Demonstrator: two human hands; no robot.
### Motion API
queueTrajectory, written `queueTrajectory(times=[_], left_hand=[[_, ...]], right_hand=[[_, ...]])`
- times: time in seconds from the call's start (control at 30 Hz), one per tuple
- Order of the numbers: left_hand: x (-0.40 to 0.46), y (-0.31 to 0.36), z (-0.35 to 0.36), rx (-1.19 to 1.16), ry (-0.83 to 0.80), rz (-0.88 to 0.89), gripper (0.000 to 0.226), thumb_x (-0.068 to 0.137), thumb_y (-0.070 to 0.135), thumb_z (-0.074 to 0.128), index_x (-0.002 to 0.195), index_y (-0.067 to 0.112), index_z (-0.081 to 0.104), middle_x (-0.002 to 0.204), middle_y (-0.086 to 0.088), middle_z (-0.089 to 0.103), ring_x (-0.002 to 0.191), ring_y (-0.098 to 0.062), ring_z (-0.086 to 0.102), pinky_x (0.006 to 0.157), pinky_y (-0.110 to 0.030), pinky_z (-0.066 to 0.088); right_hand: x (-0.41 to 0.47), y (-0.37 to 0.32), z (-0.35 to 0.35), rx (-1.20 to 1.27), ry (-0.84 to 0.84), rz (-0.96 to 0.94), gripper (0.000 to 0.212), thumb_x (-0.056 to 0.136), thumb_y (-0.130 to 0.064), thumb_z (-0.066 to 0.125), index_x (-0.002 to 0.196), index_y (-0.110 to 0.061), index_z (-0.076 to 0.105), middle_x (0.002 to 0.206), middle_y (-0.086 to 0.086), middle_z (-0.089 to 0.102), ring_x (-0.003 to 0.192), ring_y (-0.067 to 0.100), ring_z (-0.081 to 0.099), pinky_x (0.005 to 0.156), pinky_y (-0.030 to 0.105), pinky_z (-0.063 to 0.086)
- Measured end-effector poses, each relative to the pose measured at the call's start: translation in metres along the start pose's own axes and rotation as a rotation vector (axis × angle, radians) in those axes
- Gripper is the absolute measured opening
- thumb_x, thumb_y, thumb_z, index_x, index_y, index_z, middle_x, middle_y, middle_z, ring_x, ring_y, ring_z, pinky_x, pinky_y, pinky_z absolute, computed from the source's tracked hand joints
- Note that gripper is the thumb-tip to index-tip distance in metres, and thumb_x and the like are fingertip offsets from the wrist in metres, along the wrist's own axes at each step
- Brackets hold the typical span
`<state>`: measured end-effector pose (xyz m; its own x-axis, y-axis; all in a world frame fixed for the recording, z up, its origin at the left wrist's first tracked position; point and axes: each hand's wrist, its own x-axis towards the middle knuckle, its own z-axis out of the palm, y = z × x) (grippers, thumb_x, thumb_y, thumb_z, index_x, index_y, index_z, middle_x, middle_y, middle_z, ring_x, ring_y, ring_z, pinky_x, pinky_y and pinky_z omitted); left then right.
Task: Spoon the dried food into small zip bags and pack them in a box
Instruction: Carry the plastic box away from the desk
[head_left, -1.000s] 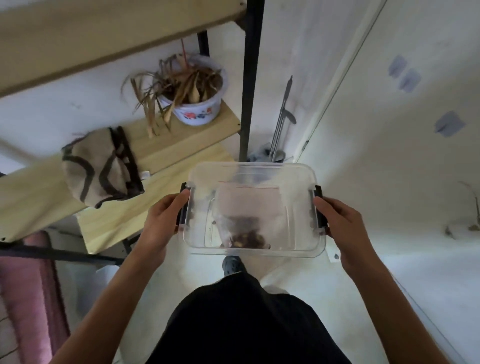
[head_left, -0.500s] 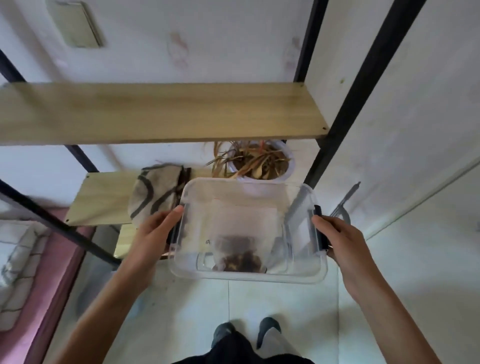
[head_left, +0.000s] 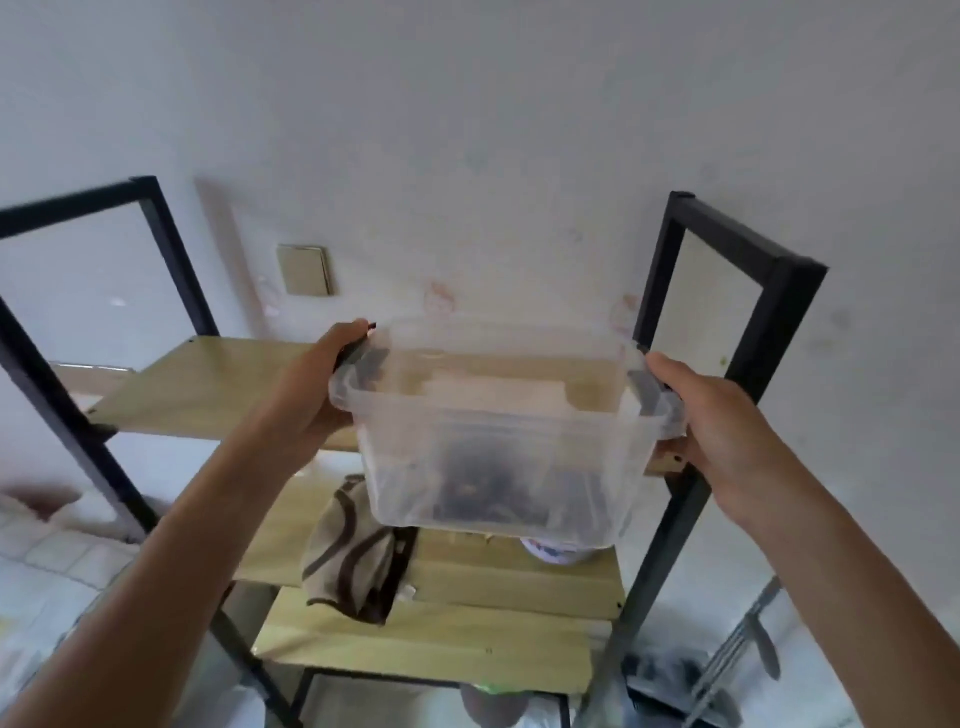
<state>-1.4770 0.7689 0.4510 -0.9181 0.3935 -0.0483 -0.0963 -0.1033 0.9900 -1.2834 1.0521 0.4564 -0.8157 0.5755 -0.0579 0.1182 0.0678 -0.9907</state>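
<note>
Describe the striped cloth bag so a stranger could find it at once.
Start at the black-framed shelf rack with pale wooden boards against the white wall. On the middle board, below the clear box held up in both hands, the bag slumps over the front edge. It alone is soft beige fabric with dark curved stripes.

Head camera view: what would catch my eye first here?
A clear plastic box, held up mid-frame by the left hand and right hand, with dark dried food at its bottom. Behind it stands a black-framed wooden shelf, a striped cloth bag on the tier below.
</note>
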Motion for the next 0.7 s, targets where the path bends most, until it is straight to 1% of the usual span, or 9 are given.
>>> queueTrajectory(times=[0.07,0.13,0.2,0.27,0.33,0.4,0.5,0.6,0.7], left_hand=[[0.020,0.016,0.002,0.003,0.001,0.014,0.025,0.100,0.039,0.060,0.093,0.018,0.070,0.074,0.001,0.066,0.056,-0.009,0.062,0.053,-0.022,0.048],[0.039,0.025,0.004,0.031,0.017,0.050,0.029,0.090,0.045,0.067,0.097,0.018,0.072,0.076,0.001,0.068,0.056,-0.010,0.063,0.057,-0.026,0.047],[0.059,0.029,0.008,0.038,0.024,0.074,0.031,0.089,0.047,0.067,0.099,0.018,0.073,0.078,0.000,0.068,0.058,-0.012,0.061,0.058,-0.028,0.045],[0.077,0.027,0.014,0.034,0.014,0.068,0.027,0.094,0.043,0.064,0.099,0.018,0.071,0.078,-0.001,0.066,0.060,-0.014,0.059,0.060,-0.030,0.042],[0.096,0.021,0.017,0.039,0.028,0.051,0.027,0.097,0.041,0.062,0.100,0.015,0.069,0.080,-0.004,0.064,0.061,-0.016,0.056,0.059,-0.030,0.041],[0.112,0.012,0.019,0.090,0.062,0.033,0.035,0.097,0.043,0.063,0.110,0.011,0.068,0.087,-0.007,0.065,0.063,-0.019,0.057,0.055,-0.029,0.043],[0.128,-0.002,0.021,0.153,0.106,0.015,0.044,0.098,0.046,0.064,0.119,0.008,0.064,0.096,-0.010,0.069,0.066,-0.021,0.058,0.049,-0.026,0.044],[0.137,-0.015,0.024,0.172,0.122,-0.007,0.046,0.098,0.049,0.064,0.120,0.009,0.065,0.104,-0.013,0.071,0.074,-0.023,0.062,0.058,-0.031,0.050],[0.141,-0.018,0.024,0.191,0.154,-0.028,0.044,0.096,0.052,0.065,0.114,0.012,0.068,0.112,-0.016,0.074,0.079,-0.024,0.065,0.067,-0.036,0.055]], right_hand=[[0.019,-0.015,0.003,0.007,0.066,-0.015,0.036,0.092,-0.053,0.062,0.094,-0.021,0.080,0.089,0.000,0.079,0.085,0.018,0.073,0.071,0.033,0.056],[0.036,-0.028,0.004,0.013,0.121,-0.030,0.030,0.092,-0.051,0.063,0.090,-0.024,0.076,0.087,-0.003,0.077,0.090,0.020,0.070,0.083,0.038,0.053],[0.056,-0.038,0.006,0.018,0.148,-0.053,0.026,0.095,-0.047,0.062,0.086,-0.025,0.070,0.085,0.000,0.073,0.086,0.022,0.068,0.079,0.037,0.053],[0.076,-0.041,0.010,0.002,0.173,-0.054,0.027,0.096,-0.045,0.061,0.088,-0.019,0.068,0.085,0.003,0.071,0.082,0.023,0.067,0.077,0.038,0.054],[0.095,-0.040,0.015,-0.026,0.185,-0.047,0.031,0.097,-0.042,0.061,0.089,-0.013,0.066,0.075,0.004,0.065,0.073,0.022,0.063,0.070,0.036,0.053],[0.110,-0.034,0.020,-0.050,0.198,-0.025,0.027,0.097,-0.040,0.060,0.090,-0.015,0.065,0.072,0.003,0.060,0.069,0.020,0.059,0.066,0.034,0.051],[0.125,-0.020,0.026,-0.079,0.207,0.023,0.025,0.100,-0.036,0.057,0.080,-0.020,0.057,0.075,0.002,0.056,0.066,0.020,0.055,0.062,0.032,0.046],[0.134,-0.004,0.028,-0.103,0.202,0.040,0.028,0.100,-0.037,0.055,0.077,-0.020,0.056,0.076,0.003,0.053,0.066,0.020,0.051,0.061,0.032,0.042],[0.136,-0.001,0.028,-0.102,0.203,0.043,0.030,0.099,-0.040,0.054,0.078,-0.019,0.056,0.078,0.002,0.051,0.068,0.019,0.049,0.061,0.032,0.041]])
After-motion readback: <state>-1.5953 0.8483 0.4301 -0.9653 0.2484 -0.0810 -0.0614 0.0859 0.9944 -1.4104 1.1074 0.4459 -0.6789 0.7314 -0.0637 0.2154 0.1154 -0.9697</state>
